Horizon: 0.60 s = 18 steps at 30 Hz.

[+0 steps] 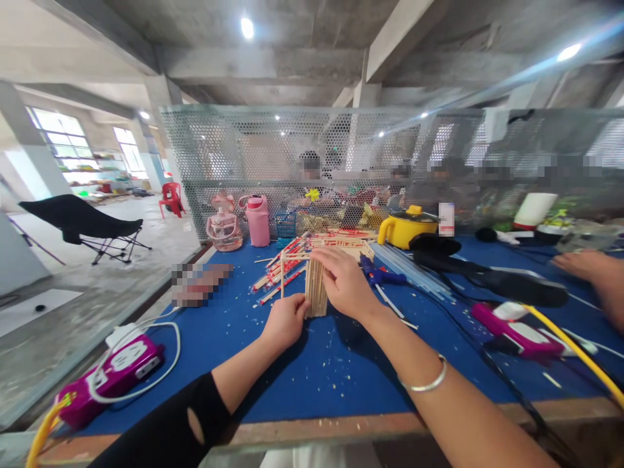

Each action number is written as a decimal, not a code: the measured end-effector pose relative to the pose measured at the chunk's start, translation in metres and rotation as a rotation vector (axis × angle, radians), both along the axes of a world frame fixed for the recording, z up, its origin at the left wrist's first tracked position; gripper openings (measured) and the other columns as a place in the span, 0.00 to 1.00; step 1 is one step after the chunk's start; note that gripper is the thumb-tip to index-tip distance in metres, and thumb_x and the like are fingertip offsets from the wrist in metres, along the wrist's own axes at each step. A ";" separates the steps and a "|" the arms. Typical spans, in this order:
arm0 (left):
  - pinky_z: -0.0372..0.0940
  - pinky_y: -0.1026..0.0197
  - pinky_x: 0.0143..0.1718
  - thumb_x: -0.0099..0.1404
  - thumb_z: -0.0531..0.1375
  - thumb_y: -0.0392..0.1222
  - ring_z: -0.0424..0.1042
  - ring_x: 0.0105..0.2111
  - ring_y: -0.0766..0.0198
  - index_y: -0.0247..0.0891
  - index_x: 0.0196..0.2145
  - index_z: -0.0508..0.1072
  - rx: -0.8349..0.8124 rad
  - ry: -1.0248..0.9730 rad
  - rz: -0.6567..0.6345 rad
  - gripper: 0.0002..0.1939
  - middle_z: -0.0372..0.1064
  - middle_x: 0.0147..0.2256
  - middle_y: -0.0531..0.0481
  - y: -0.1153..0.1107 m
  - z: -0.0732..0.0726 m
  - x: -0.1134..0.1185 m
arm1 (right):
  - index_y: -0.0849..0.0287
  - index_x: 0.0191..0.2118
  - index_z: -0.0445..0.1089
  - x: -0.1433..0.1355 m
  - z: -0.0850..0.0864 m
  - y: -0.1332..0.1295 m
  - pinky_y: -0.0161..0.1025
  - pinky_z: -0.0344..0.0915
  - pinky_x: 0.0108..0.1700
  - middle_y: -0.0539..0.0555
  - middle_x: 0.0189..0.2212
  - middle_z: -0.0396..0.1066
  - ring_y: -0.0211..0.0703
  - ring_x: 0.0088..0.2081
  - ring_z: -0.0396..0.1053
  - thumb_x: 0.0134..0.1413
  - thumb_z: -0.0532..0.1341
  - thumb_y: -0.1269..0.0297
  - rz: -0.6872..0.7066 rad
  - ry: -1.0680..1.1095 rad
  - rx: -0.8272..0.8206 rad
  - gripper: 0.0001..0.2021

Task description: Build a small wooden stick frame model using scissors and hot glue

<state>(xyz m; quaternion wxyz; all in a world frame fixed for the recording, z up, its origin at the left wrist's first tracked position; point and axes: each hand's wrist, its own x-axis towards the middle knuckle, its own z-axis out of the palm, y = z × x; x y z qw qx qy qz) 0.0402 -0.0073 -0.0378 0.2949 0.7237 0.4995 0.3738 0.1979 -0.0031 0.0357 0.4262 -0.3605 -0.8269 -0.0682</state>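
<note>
Presently the stick panel (316, 296) stands at the frame's centre, its long axis nearly vertical, between my left hand (286, 320), pinching its lower edge, and my right hand (347, 283), grasping its top.

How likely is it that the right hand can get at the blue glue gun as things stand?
Probably yes: the blue glue gun lies just beside the right hand, with nothing visible between them, though that hand would first have to leave the wooden stick structure.
</note>
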 end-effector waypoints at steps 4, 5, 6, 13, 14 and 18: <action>0.58 0.67 0.21 0.63 0.50 0.46 0.62 0.21 0.67 0.37 0.24 0.66 -0.058 -0.046 -0.024 0.14 0.61 0.20 0.55 -0.002 0.010 -0.001 | 0.55 0.55 0.62 -0.003 0.004 0.007 0.50 0.62 0.56 0.58 0.56 0.63 0.46 0.59 0.59 0.48 0.53 0.76 0.081 0.236 -0.130 0.26; 0.59 0.67 0.21 0.63 0.49 0.46 0.64 0.22 0.67 0.37 0.26 0.67 -0.082 -0.067 -0.035 0.14 0.63 0.22 0.54 -0.005 0.014 -0.002 | 0.56 0.56 0.59 -0.004 0.003 0.009 0.49 0.65 0.53 0.61 0.56 0.62 0.49 0.59 0.58 0.48 0.55 0.72 0.044 0.385 -0.193 0.26; 0.60 0.67 0.20 0.64 0.49 0.47 0.66 0.23 0.66 0.37 0.29 0.68 -0.112 -0.095 -0.052 0.14 0.66 0.23 0.53 -0.008 0.018 -0.002 | 0.57 0.56 0.57 -0.005 0.002 0.009 0.48 0.68 0.48 0.63 0.55 0.62 0.51 0.57 0.60 0.49 0.58 0.68 -0.004 0.540 -0.279 0.26; 0.60 0.68 0.18 0.63 0.52 0.44 0.69 0.24 0.66 0.36 0.30 0.68 -0.386 -0.267 -0.196 0.10 0.69 0.25 0.51 -0.029 0.039 -0.004 | 0.58 0.39 0.66 -0.011 -0.014 -0.008 0.40 0.70 0.33 0.54 0.35 0.74 0.43 0.33 0.72 0.43 0.63 0.58 0.255 0.650 -0.980 0.16; 0.61 0.68 0.18 0.63 0.53 0.43 0.69 0.24 0.66 0.36 0.31 0.68 -0.402 -0.287 -0.192 0.08 0.69 0.25 0.51 -0.030 0.040 -0.004 | 0.58 0.39 0.66 -0.012 -0.016 -0.011 0.40 0.70 0.34 0.53 0.36 0.74 0.42 0.33 0.72 0.42 0.63 0.61 0.270 0.666 -1.008 0.15; 0.63 0.68 0.18 0.63 0.54 0.39 0.68 0.22 0.68 0.36 0.30 0.67 -0.433 -0.301 -0.133 0.06 0.68 0.24 0.52 -0.033 0.041 -0.002 | 0.57 0.37 0.65 -0.016 -0.020 -0.019 0.42 0.70 0.32 0.52 0.32 0.74 0.43 0.31 0.72 0.40 0.63 0.66 0.196 0.759 -1.070 0.14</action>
